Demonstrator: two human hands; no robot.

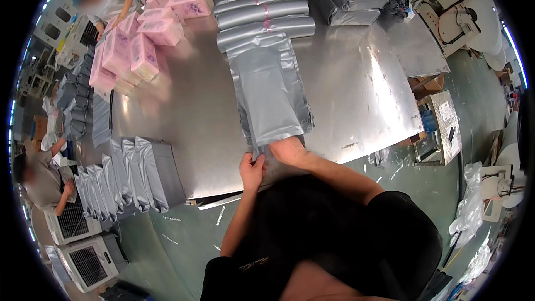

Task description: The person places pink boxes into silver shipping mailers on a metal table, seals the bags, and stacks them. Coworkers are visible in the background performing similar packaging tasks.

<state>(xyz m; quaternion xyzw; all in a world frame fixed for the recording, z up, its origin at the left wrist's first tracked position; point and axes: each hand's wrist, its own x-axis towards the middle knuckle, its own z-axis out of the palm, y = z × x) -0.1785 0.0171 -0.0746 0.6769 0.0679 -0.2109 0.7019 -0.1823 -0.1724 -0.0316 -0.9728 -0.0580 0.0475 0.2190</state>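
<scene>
A flat grey plastic bag (270, 89) lies lengthwise on the metal table, its near end at the table's front edge. My left hand (252, 170) pinches the near left corner of this bag between thumb and fingers. Beside it, my right hand (288, 150) is at the bag's near end, with the fingers hidden under or inside the plastic. Whether those fingers grip anything cannot be seen. Overlapping rolls of grey bags (264, 17) with pink marks lie just beyond the flat one.
Pink packs (144, 56) are piled at the far left of the metal table (195, 111). Filled grey parcels (159, 175) stand in a row at the near left, and more grey parcels (354, 0) are stacked at the back right. Two co-workers (108, 0) are on the left side.
</scene>
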